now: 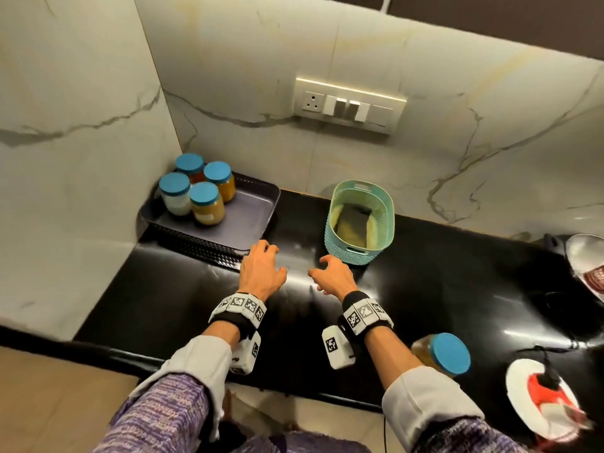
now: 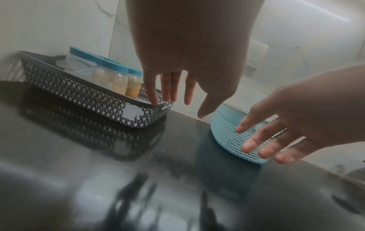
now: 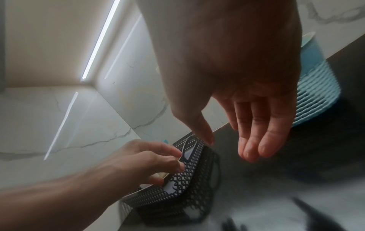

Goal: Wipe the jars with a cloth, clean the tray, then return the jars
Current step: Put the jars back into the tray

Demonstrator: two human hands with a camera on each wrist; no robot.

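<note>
Switch plate [image 1: 349, 104] — wall; black countertop [image 1: 441, 289].

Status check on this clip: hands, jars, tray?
Left hand and right hand open, empty. Four jars in tray. Fifth jar near right.

White marble-veined walls [image 1: 81, 93] meet in a corner behind the glossy black desk [image 1: 441, 273]. A switch panel [image 1: 349, 105] is mounted on the rear wall. Beige floor [image 1: 49, 387] lies below.

Four clear blue-lidded plastic jars [image 1: 196, 188], upright, clustered touching in far-left corner of dark grey lattice-walled plastic tray [image 1: 248, 220] on black desk. Fifth blue-lidded jar [image 1: 441, 354] well apart, near desk's front edge. Folded yellow-and-grey cloth [image 1: 354, 220] inside basket.
</note>
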